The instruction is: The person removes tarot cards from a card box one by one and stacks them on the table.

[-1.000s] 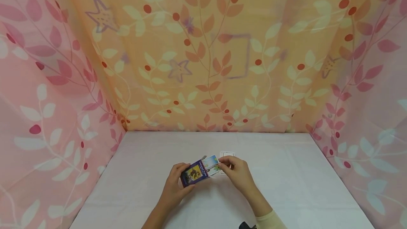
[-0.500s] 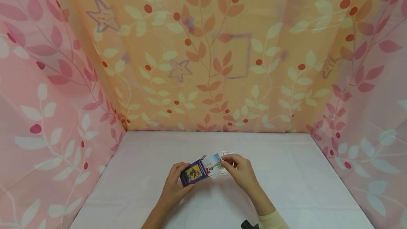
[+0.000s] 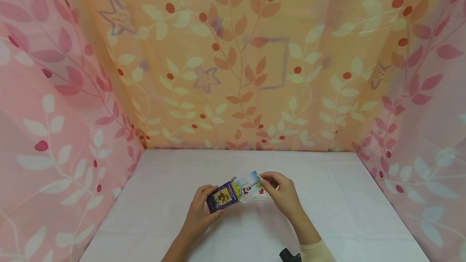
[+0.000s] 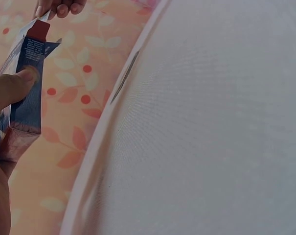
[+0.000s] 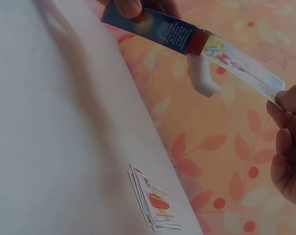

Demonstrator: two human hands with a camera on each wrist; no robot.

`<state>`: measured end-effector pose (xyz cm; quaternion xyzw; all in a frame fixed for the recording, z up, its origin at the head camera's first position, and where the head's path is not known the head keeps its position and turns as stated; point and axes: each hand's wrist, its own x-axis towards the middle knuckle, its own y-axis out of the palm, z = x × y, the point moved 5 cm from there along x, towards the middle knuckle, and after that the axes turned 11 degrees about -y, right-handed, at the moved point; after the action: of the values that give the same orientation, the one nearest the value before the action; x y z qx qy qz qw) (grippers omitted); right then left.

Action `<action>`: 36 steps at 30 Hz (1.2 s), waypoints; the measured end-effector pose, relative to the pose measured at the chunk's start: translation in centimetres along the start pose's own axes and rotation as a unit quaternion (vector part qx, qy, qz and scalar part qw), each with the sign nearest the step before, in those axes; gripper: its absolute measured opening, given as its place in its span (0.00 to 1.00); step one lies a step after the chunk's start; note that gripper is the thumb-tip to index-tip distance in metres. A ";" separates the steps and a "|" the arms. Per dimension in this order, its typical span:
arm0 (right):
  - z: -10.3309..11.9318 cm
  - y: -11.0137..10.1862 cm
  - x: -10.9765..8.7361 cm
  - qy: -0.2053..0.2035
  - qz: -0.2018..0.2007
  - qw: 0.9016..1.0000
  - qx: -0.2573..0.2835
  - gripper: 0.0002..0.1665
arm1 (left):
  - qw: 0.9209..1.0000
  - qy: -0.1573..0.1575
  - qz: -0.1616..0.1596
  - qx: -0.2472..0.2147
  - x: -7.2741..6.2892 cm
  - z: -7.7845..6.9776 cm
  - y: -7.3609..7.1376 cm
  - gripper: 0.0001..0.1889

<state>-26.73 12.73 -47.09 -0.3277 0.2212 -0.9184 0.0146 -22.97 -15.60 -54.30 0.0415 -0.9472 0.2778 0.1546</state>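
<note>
A dark blue card box (image 3: 221, 198) with a yellow picture panel is gripped along its sides by my left hand (image 3: 199, 210), thumb on the near edge. From its open end a colourful illustrated card (image 3: 246, 185) sticks out a long way, its inner end still at the box. My right hand (image 3: 282, 191) pinches the card's outer corner between thumb and finger. The right wrist view shows the box (image 5: 157, 30), its red inner flap and the card (image 5: 245, 68) slanting down to my right fingertips. Under the card, a small loose pile of cards (image 3: 261, 194) lies on the table, partly covered.
The white-covered table (image 3: 145, 213) stretches around my hands. Patterned curtains (image 3: 233, 72) rise along the back and both sides. A black object (image 3: 289, 255) shows beside my right sleeve at the lower edge. The right wrist view shows the card pile (image 5: 156, 200) near the table's edge.
My right hand has moved right and slightly up, drawing the card farther out of the box. More of the card's picture and the pile below shows. The left hand has stayed put.
</note>
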 end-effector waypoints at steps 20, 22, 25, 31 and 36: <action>-0.6 -2.4 1.4 -0.019 -0.025 0.999 -0.031 0.08 | 1.000 -0.006 -0.002 -0.005 0.0 0.2 0.2 0.46; -0.7 -2.6 1.6 -0.019 -0.025 0.999 -0.028 0.08 | 1.000 -0.007 -0.002 -0.003 0.0 0.2 0.2 0.45; -0.8 -3.0 2.0 -0.020 -0.024 0.999 -0.028 0.08 | 1.000 -0.010 -0.003 -0.004 0.1 0.1 0.2 0.44; -1.7 -3.7 2.8 -0.021 -0.021 0.999 -0.037 0.08 | 1.000 -0.005 -0.006 -0.002 0.3 0.1 0.1 0.44; -2.9 -3.9 3.4 -0.006 -0.009 0.999 -0.042 0.07 | 1.000 -0.010 -0.006 -0.006 0.2 0.2 0.1 0.44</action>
<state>-30.68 16.79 -45.41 -0.3350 0.2569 -0.9065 -0.0061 -23.25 -15.60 -54.48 0.0490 -0.9500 0.2707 0.1475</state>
